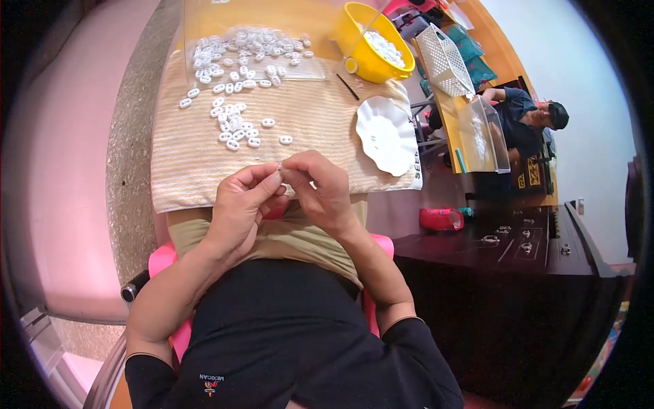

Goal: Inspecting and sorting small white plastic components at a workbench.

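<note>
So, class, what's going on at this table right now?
A seated person's left hand and right hand meet above the lap, pinching something small between the fingertips. Loose white oval pieces lie scattered on a striped cloth, beside a white scalloped plate and a yellow bowl holding more pieces.

A pale wall (599, 102) rises behind a dark counter (518, 245) and orange table (504, 48).

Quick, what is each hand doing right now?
Left hand: fingers pinched shut on a tiny white piece, together with the right.
Right hand: fingers pinched shut on that same piece.
</note>
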Action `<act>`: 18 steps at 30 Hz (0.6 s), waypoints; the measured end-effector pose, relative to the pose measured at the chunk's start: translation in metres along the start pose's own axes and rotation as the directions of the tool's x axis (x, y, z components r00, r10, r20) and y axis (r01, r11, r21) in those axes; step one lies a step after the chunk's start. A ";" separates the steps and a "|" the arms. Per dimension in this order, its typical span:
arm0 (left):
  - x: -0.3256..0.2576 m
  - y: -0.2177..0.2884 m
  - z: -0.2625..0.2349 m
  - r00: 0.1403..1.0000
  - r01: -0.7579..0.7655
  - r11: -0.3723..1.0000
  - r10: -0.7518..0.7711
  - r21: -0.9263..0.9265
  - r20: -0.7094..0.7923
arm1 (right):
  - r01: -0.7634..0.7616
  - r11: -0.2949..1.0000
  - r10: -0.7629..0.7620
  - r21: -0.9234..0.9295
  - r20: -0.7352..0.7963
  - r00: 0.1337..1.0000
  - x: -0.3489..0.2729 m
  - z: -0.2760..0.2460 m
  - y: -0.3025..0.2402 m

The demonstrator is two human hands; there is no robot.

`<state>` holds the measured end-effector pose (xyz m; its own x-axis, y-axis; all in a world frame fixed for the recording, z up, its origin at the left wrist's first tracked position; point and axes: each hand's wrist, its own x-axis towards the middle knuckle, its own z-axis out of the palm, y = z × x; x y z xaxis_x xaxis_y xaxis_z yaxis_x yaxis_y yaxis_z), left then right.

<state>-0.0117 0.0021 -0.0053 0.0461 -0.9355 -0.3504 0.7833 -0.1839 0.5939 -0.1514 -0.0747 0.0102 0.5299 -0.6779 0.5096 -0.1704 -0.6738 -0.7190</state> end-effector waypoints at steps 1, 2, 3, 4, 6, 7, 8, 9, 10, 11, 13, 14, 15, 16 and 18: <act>0.000 0.000 -0.001 1.000 0.001 1.000 -0.001 0.003 0.001 | -0.010 0.999 0.010 0.043 0.007 1.000 -0.002 0.000 0.000; 0.001 -0.001 -0.003 1.000 0.006 1.000 -0.006 0.014 0.024 | -0.021 0.996 0.020 0.086 0.015 1.000 -0.003 0.000 0.000; 0.001 -0.001 -0.003 0.999 0.010 1.000 -0.011 0.025 0.046 | -0.022 0.996 0.021 0.086 0.012 1.000 -0.004 -0.001 0.001; 0.001 -0.001 -0.003 0.999 0.011 1.000 -0.013 0.028 0.047 | -0.029 0.992 0.028 0.121 0.014 1.000 -0.006 -0.002 0.004; 0.002 -0.002 -0.001 0.999 0.010 0.997 -0.012 0.074 0.038 | -0.038 0.987 0.036 0.156 0.013 0.999 -0.007 -0.004 0.005; 0.001 -0.003 0.000 0.999 0.009 0.997 -0.012 0.075 0.035 | -0.079 0.979 0.068 0.187 0.061 0.996 -0.007 -0.006 0.004; 0.001 -0.003 0.001 0.999 -0.003 0.995 0.000 0.102 0.034 | -0.120 0.969 0.098 0.216 0.110 0.989 -0.007 -0.008 0.004; 0.001 -0.003 0.001 0.999 -0.016 0.992 0.012 0.128 0.033 | -0.120 0.969 0.098 0.218 0.110 0.989 -0.006 -0.012 0.004; 0.001 -0.004 0.001 0.999 -0.015 0.991 0.011 0.130 0.034 | -0.155 0.969 0.115 0.193 0.205 0.972 -0.003 -0.017 0.004; 0.001 -0.004 0.000 0.999 0.000 0.987 -0.006 0.159 0.041 | -0.188 0.968 0.133 0.164 0.297 0.946 -0.002 -0.022 0.004; 0.001 -0.006 0.000 0.999 0.012 0.982 -0.022 0.188 0.049 | -0.298 0.933 0.214 0.204 0.350 0.912 -0.002 -0.027 0.001; 0.001 -0.007 0.000 0.998 0.003 0.985 -0.014 0.175 0.062 | -0.405 0.883 0.288 0.237 0.407 0.867 -0.002 -0.029 0.000; 0.000 -0.008 0.000 0.997 -0.007 0.987 -0.006 0.162 0.076 | -0.403 0.884 0.287 0.236 0.406 0.868 -0.001 -0.029 0.000; 0.000 -0.008 0.000 0.997 -0.007 0.987 -0.005 0.162 0.077 | -0.456 0.856 0.329 0.244 0.423 0.844 -0.001 -0.030 0.001; 0.000 -0.008 0.000 0.995 -0.015 0.988 0.000 0.152 0.099 | -0.507 0.824 0.369 0.252 0.440 0.819 -0.003 -0.030 0.002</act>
<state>-0.0175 0.0039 -0.0101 -0.0160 -0.9608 -0.2770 0.6791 -0.2137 0.7023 -0.1786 -0.0828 0.0215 0.7362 -0.6745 -0.0556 -0.1996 -0.1378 -0.9702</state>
